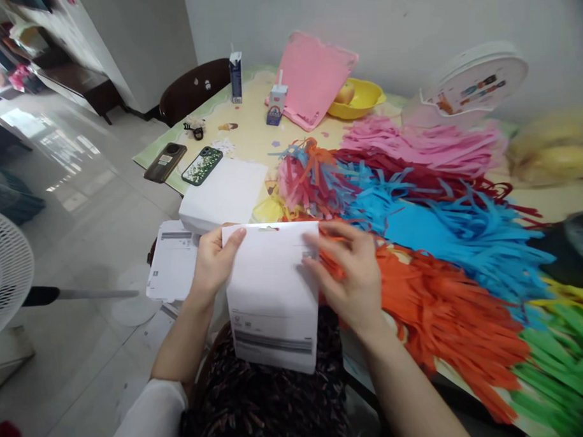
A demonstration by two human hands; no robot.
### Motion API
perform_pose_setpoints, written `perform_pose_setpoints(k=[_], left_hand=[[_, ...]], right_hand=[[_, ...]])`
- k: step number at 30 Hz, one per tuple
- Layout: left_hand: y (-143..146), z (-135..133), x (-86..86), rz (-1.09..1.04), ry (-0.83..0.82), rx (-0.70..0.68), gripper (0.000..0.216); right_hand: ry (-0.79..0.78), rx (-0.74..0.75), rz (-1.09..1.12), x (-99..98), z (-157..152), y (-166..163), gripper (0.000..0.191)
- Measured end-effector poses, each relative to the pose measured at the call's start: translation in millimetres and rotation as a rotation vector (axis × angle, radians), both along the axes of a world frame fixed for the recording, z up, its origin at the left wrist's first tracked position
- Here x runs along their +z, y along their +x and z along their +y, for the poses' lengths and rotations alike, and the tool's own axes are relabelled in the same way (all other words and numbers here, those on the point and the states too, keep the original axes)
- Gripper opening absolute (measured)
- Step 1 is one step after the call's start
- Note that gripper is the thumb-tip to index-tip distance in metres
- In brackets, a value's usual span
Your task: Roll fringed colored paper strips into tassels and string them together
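A white paper packet with a hang hole at its top and grey print near its bottom is held upright over my lap. My left hand grips its upper left edge, thumb across the front. My right hand is closed on its upper right corner, fingers pinching at the top edge. Just behind the packet lie a white box and a flat printed white sheet at the table's near corner.
Fringed paper strips cover the table: orange, blue, pink, dark red, green. Two phones, two drink cartons, a pink board, a yellow bowl and a round white tray stand further back. A white fan is at the left.
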State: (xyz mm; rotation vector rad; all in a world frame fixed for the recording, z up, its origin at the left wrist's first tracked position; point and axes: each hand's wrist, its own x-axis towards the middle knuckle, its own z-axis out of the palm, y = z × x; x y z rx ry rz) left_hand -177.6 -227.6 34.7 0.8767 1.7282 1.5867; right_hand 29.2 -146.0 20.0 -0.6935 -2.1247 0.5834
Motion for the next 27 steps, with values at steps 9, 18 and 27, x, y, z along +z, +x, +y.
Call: perform_pose_setpoints(k=[9, 18, 27], left_hand=[[-61.9, 27.1, -29.1, -0.343, 0.448, 0.357, 0.063], [-69.7, 27.6, -62.1, 0.297, 0.279, 0.555, 0.052], [-25.9, 40.7, -88.9, 1.159, -0.1, -0.092, 0.044]], right_hand=[[-0.502, 0.252, -0.281, 36.8, -5.7, -17.8, 0.047], [0.179, -0.021, -0.492, 52.7, 92.0, -124.9, 0.055], [0.035, -0.289, -0.896, -42.9, 188.9, -120.5, 0.064]])
